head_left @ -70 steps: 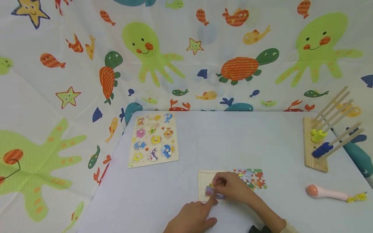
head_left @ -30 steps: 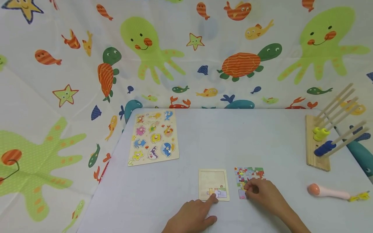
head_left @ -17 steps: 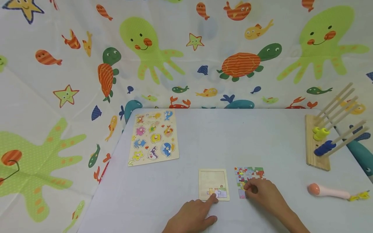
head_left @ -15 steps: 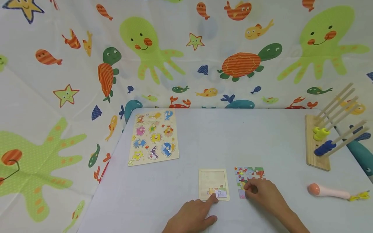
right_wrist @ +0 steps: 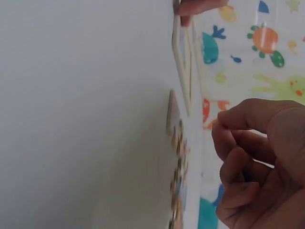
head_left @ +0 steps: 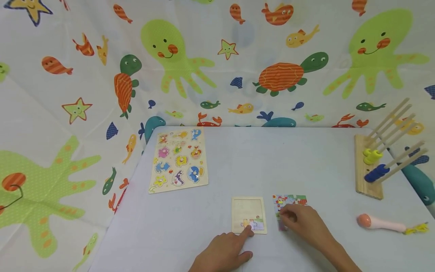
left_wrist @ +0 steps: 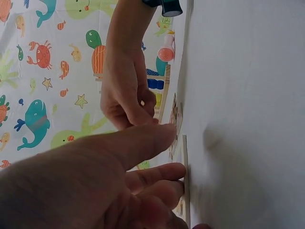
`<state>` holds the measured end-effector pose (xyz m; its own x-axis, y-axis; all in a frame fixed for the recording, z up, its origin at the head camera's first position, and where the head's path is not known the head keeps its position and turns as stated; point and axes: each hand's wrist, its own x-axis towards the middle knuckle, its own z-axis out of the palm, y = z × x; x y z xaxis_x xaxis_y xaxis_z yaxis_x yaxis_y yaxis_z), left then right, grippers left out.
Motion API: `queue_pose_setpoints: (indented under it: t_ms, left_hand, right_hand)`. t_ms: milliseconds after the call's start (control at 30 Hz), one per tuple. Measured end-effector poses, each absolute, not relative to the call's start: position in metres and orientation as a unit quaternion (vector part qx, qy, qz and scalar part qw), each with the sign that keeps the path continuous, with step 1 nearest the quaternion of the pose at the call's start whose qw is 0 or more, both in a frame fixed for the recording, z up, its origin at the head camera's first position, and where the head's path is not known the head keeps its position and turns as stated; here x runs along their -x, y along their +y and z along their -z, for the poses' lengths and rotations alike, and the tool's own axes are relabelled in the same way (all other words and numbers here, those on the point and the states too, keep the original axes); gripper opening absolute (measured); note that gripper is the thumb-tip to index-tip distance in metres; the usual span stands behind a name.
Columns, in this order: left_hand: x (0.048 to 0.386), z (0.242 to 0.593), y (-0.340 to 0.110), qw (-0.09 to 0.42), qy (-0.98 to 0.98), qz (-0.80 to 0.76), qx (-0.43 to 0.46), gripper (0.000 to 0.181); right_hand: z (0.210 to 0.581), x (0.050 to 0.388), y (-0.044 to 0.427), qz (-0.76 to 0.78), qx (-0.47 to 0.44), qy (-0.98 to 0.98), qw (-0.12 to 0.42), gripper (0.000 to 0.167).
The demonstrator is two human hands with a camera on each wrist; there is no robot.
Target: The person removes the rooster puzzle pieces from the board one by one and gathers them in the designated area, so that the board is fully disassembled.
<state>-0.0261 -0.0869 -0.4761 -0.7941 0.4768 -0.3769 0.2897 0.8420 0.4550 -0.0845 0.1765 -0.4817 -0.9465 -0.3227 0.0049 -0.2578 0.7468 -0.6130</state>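
Note:
My left hand (head_left: 224,251) rests at the near edge of a small wooden puzzle tray (head_left: 239,207). Its extended index finger presses on joined puzzle pieces (head_left: 259,224) in the tray's lower right. Just right of the tray, my right hand (head_left: 307,224) hovers over a block of loose puzzle pieces (head_left: 300,198), hiding part of it. In the right wrist view, the right thumb and index fingertips meet, with no piece visible between them. A pinkish puzzle piece (right_wrist: 172,112) lies on the table, apart from those fingers.
A sea-animal knob puzzle board (head_left: 187,172) lies at the back left. A wooden peg stand (head_left: 368,189) with yellow and blue beads stands at the right. Nearer lies a pink-handled stick (head_left: 382,223) with a yellow cord. A patterned cloth (head_left: 210,75) hangs behind the table.
My right hand has gone from the tray to the loose pieces, paused there, and now shifts slightly left and up. My left index finger stays on the tray.

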Motion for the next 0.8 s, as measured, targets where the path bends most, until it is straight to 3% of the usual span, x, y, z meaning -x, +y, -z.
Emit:
queue_pose_setpoints:
  t_ms: [333, 533, 800]
  left_hand:
    - [0.024, 0.478, -0.087, 0.227, 0.931, -0.180, -0.222, 0.052]
    - [0.023, 0.477, -0.085, 0.219, 0.932, -0.173, -0.232, 0.056]
    - [0.021, 0.479, -0.083, 0.144, 0.935, -0.153, -0.287, 0.052]
  right_hand:
    - [0.491, 0.093, 0.129, 0.316, 0.313, 0.895, 0.045, 0.015]
    - [0.494, 0.100, 0.118, 0.281, 0.328, 0.900, 0.065, 0.012]
    - [0.493, 0.101, 0.116, 0.294, 0.324, 0.896, 0.078, 0.015]
